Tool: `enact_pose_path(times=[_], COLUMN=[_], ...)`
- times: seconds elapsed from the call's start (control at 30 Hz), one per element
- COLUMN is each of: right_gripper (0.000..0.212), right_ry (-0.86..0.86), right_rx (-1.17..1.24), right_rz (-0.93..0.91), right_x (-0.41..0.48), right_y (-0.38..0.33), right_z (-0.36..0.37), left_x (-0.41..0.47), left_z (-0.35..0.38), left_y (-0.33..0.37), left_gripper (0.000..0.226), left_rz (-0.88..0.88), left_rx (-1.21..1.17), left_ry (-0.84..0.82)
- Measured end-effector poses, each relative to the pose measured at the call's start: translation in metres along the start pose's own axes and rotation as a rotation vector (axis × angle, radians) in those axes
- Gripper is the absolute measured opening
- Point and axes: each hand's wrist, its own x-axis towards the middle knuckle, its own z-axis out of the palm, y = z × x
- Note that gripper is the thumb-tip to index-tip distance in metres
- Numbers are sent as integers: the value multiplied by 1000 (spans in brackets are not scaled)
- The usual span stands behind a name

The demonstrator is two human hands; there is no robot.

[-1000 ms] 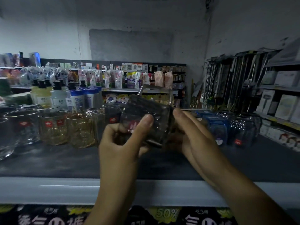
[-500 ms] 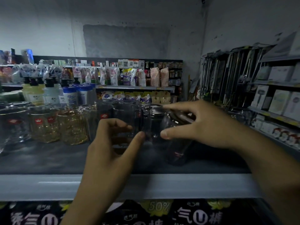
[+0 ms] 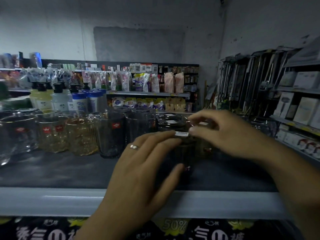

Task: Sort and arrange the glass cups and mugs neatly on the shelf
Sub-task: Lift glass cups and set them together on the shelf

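Cup: a dark, smoked-glass cup (image 3: 186,153) stands on the dark-topped shop shelf (image 3: 52,170), near the front edge, at the right end of the glassware row. A small white sticker (image 3: 181,134) lies on its top.
Left grip: the left hand (image 3: 147,163) holds the cup, fingers laid across the top and the thumb pressed against the near wall.
Right grip: the right hand (image 3: 225,134) has thumb and forefinger drawn close together at the top edge beside the sticker. Whether they pinch this cup or a glass just behind it cannot be told.
Neighbours: a tall dark glass tumbler with a red label (image 3: 110,135) and an amber ribbed glass mug (image 3: 81,135) stand to the left. More dark cups with stickers (image 3: 170,121) sit just behind.
Handling: likely rigid, smooth and slippery, fairly heavy for its size, and apt to chip if knocked against another glass.
Where to hold: probably round the side wall, thumb opposite fingers. A hold on the top alone could slip.
Risk: the row is crowded, so sliding the cup could clink it into the ones behind.
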Motion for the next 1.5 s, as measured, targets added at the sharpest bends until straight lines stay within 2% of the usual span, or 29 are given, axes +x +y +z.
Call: enact_pose_path(times=[0.03,0.1,0.23,0.5,0.77,1.1,1.23,1.33,1.4,1.5], right_gripper=[25,25,40,67,54,63,45,43,46,42], right_ry=[81,143,38,22,37,23,158,218,184,161], right_rx=[-33,-145,-264,-293,-315,-308,-173,-244,-292,-294], right_rz=[-20,-96,-193,-243,-254,-260,-243,-154,-122,-173], right_x=[8,26,44,44,40,38,31,11,-3,-11], right_y=[9,22,38,46,43,47,55,70,78,90], right_z=[1,10,30,44,48,49,31,7,0,7], left_x=[2,7,12,13,8,7,8,15,28,55], left_z=[3,9,18,23,26,27,24,20,19,26], left_y=[2,2,-7,-15,-17,-15,-14,-9,-4,2], left_gripper=[44,50,48,52,53,52,49,45,45,49], left_rz=[20,43,33,-8,-30,-21,-19,-25,-32,-26], left_rx=[46,159,224,168,104,84,76,83,118,199], left_ry=[-50,-104,-86,-69,-47,-50,-56,-54,-79,-184])
